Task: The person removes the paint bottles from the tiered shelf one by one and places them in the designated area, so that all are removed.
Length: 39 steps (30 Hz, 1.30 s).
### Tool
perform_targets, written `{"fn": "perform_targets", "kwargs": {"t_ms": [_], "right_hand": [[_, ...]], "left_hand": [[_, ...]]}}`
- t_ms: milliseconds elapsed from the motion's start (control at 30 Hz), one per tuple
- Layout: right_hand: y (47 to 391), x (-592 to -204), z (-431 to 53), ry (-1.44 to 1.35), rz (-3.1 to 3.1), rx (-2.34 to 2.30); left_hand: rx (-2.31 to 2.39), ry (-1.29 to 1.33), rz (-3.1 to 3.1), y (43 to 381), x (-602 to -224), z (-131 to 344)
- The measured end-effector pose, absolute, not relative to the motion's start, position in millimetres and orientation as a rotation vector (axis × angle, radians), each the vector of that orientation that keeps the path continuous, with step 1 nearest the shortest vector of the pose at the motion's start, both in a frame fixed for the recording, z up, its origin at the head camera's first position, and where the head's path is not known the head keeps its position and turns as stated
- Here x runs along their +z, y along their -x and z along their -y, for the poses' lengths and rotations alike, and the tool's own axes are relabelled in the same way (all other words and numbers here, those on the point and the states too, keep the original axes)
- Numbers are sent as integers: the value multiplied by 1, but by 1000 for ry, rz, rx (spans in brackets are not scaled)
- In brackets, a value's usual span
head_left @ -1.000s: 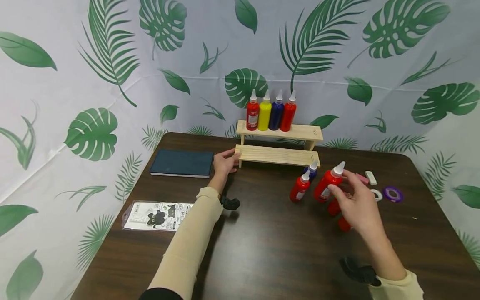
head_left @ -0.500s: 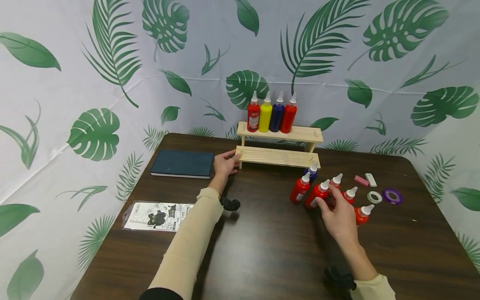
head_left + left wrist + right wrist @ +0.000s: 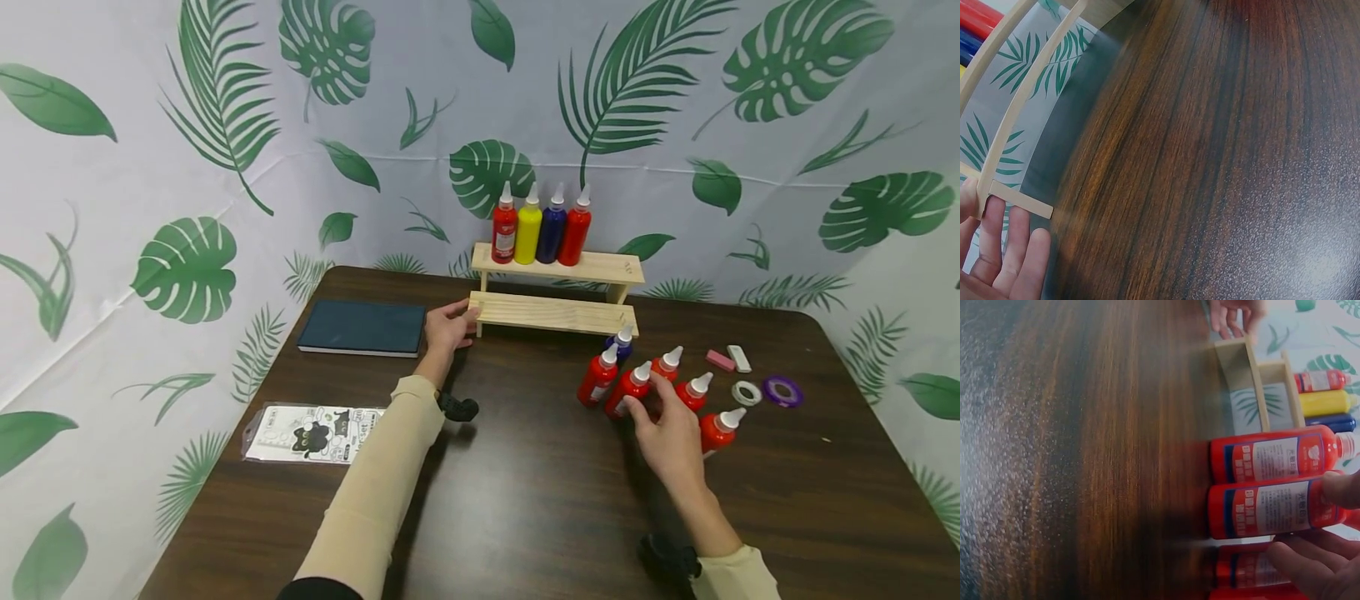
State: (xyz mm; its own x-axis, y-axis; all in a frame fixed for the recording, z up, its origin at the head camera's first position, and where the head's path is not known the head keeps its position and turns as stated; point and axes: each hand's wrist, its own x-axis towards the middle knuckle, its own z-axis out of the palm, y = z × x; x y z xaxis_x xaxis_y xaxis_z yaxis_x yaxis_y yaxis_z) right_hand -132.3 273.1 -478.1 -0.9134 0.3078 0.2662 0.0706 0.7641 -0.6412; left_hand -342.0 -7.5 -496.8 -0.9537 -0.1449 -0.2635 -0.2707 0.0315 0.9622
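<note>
Red bottle [image 3: 1266,508], pinched in right hand [image 3: 670,433], liable to topple neighbouring bottle [image 3: 1263,456] just left of that grip if swung sideways, with wooden rack [image 3: 555,312] held in left hand [image 3: 447,331]

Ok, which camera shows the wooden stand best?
The head view: both tiers of the wooden stand show end to end. Right wrist shows it sideways, partly behind red bottles; left wrist, only a close-up piece.

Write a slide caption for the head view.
Right grip on a red bottle, left grip on a wooden shelf.
</note>
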Motion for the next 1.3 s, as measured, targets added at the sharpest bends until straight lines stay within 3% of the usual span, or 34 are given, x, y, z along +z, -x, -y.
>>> {"fn": "perform_targets", "kwargs": {"t_ms": [367, 700, 1067, 1300], "right_hand": [[130, -462, -269, 233, 2578, 901], [139, -390, -258, 105, 2465, 887], [216, -314, -230, -63, 2722, 797], [291, -316, -231, 92, 2887, 893]], "left_hand": [[2079, 456, -2198, 343, -499, 11], [2109, 461, -2175, 345, -500, 16], [2073, 456, -2193, 343, -500, 14], [2085, 424, -2192, 343, -498, 11]]}}
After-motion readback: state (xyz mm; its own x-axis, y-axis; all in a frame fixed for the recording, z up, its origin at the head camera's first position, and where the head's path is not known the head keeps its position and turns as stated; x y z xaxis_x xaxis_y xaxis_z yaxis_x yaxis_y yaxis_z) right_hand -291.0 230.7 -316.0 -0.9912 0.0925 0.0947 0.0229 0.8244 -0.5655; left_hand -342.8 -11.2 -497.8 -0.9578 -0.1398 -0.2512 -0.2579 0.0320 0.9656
